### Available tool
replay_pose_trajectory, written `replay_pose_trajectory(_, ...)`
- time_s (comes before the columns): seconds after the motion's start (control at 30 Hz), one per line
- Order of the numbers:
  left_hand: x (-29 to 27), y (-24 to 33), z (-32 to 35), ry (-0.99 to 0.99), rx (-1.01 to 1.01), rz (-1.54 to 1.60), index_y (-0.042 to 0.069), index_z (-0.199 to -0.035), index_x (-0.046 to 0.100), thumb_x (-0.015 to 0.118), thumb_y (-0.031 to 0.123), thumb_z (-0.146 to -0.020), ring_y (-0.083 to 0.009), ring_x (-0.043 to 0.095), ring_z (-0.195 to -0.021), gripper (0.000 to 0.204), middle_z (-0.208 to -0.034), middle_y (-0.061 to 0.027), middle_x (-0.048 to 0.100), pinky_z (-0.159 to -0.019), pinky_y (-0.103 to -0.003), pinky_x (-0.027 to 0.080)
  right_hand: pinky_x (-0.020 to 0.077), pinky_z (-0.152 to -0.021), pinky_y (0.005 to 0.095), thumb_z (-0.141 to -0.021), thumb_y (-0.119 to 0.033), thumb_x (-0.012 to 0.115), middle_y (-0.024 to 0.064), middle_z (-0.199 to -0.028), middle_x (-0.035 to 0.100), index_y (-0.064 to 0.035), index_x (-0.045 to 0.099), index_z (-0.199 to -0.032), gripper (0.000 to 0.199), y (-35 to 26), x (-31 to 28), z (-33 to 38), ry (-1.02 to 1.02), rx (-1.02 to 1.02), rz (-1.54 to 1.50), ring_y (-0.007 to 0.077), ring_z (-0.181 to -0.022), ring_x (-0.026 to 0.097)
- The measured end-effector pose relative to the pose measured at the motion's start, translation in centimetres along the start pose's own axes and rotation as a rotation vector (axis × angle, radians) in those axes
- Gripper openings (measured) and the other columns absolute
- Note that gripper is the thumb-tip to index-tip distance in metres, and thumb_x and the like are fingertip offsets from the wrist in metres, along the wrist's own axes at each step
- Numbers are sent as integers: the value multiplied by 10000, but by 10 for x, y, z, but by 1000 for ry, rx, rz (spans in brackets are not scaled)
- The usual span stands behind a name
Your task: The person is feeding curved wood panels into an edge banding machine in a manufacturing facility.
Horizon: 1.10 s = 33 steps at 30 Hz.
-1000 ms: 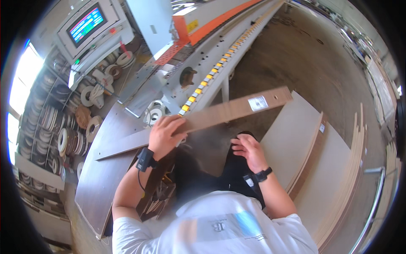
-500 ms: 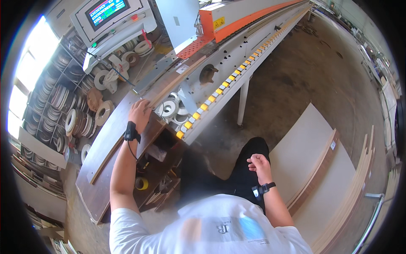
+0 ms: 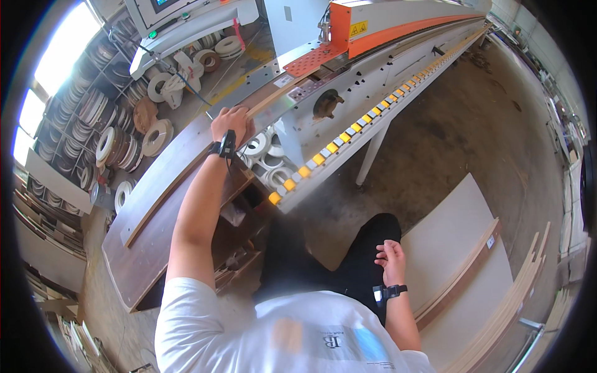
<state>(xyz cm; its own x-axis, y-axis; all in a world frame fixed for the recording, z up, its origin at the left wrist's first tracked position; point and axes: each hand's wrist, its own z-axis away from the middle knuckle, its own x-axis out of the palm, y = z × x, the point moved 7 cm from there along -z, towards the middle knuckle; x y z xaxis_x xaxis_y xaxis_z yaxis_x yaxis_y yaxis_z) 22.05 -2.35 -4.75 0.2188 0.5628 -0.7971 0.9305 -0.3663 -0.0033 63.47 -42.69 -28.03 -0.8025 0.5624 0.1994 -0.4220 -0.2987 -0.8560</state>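
My left hand [image 3: 233,124] is at the near end of a narrow wooden strip [image 3: 275,98], its fingers bent over that end. The strip lies along the infeed of a long edge-banding machine [image 3: 351,34] with an orange and white housing, its far part running toward a perforated orange plate [image 3: 311,59]. My right hand [image 3: 390,258] hangs over my right thigh, loosely curled with fingers partly apart and nothing visible in it. Below my left forearm is a dark brown worktable [image 3: 146,264], with a long pale board [image 3: 165,193] lying on it.
A row of yellow and grey rollers [image 3: 333,148] edges the machine. White tape rolls [image 3: 255,146] sit beneath it. Racks of banding rolls [image 3: 78,133] stand left, below the control panel [image 3: 186,31]. On the right, wooden strips [image 3: 460,273] lie on a large pale sheet [image 3: 460,214].
My left hand has moved forward and right toward the machine, along with the strip's near end. The right hand stays by my thigh. The whole view has shifted slightly.
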Motion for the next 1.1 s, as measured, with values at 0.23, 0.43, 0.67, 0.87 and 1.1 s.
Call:
replay_pose_trajectory(0.23,31,20,-29,-98,17,-52,185,-985,717,664,190,-831,-275,683,-972,163,-1073,22,745,-791,-410,602,579,-645,260,-1054,-226,655,63,-1009,748,-103,668,-1125,142,-4,15,-11,-34,24,87,100,-780,672)
replay_pose_trajectory(0.43,73,37,-68,-58,21,-26,167,-970,728,652,172,-842,-283,678,-996,148,-1066,6,763,-793,-414,594,564,-633,255,-1049,-226,658,62,-995,744,-97,668,-1117,146,-5,12,-10,-14,25,113,104,-770,663)
replay_pose_trajectory(0.67,113,66,-97,-13,66,-31,185,-1042,735,676,235,-847,-296,660,-1036,209,-1121,2,758,-880,-467,552,570,-645,271,-1047,-205,652,64,-992,737,-81,659,-1114,141,-5,0,-6,10,7,55,117,-774,658)
replay_pose_trajectory(0.87,88,37,-64,-26,89,-39,140,-1247,715,687,250,-880,-278,636,-1182,384,-1336,-9,710,-969,-458,529,582,-640,273,-1055,-211,644,63,-981,736,-95,655,-1102,125,-5,-6,-3,14,-17,-10,116,-764,665)
replay_pose_trajectory(1.1,-5,-23,34,15,135,-56,147,-1191,721,680,249,-961,-271,662,-1098,255,-1258,-4,729,-923,-434,551,585,-618,261,-1054,-230,655,45,-972,738,-121,655,-1098,117,0,-4,-1,-13,-19,-35,91,-741,664)
